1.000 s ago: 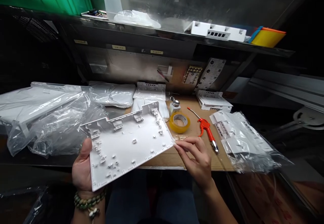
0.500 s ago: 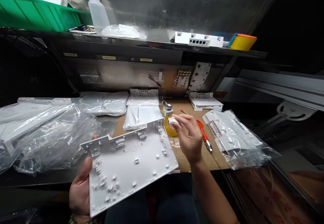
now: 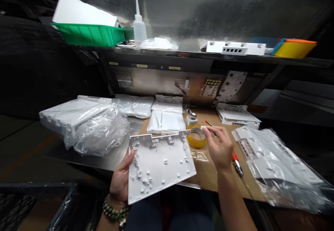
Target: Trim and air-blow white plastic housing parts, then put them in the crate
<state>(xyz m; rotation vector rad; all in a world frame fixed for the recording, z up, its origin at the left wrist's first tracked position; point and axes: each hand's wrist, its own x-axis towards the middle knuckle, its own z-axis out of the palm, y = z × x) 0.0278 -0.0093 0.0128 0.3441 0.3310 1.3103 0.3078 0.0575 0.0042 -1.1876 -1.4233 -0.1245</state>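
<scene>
I see the workbench [image 3: 117, 156] spread with bagged white housings [image 3: 91, 123] on the left and more bagged parts [image 3: 273, 158] on the right. Nearer, my left hand [image 3: 120, 182] is clamped on the left edge of the white plastic panel [image 3: 159, 164], ribbed side up, held over the near edge of the bench. A second ago my right hand [image 3: 220, 147] rested at the panel's right corner; it has since gone farther out and now sits curled beside the yellow tape roll [image 3: 197, 137], pinching a small white piece [image 3: 204, 128] at the fingertips. So the panel now hangs from one hand alone. What that white piece is I cannot make out. The hand hides most of the red air-blow gun [image 3: 237, 161], and the small bottle [image 3: 191, 117] beyond the roll is blurred.
</scene>
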